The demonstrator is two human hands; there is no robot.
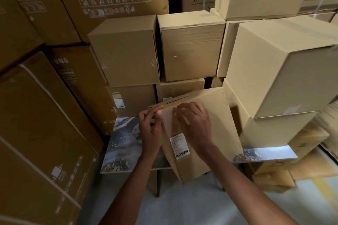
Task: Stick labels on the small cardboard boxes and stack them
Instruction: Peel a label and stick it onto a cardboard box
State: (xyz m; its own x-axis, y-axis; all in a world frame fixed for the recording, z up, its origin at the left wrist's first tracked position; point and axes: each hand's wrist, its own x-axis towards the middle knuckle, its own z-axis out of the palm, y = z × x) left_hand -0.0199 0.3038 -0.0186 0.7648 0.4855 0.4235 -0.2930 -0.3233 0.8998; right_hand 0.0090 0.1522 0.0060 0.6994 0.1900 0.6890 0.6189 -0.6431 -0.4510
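A small cardboard box (215, 115) stands tilted on a marble-patterned table (120, 144), its near corner hanging over the table's front edge. A white barcode label (179, 145) is stuck on the face toward me. My left hand (150, 129) pinches the box's upper left edge with fingers bent. My right hand (193, 124) lies flat on the same face just above the label, fingers spread and pressing on the cardboard. Behind the box, plain boxes (128, 51) (192, 45) stand stacked in rows.
Large dark printed cartons (45, 124) wall off the left side. Tall stacks of pale boxes (285, 67) fill the right part of the table. Flattened cardboard (292, 166) lies low on the right. Grey floor (182, 206) shows below the table.
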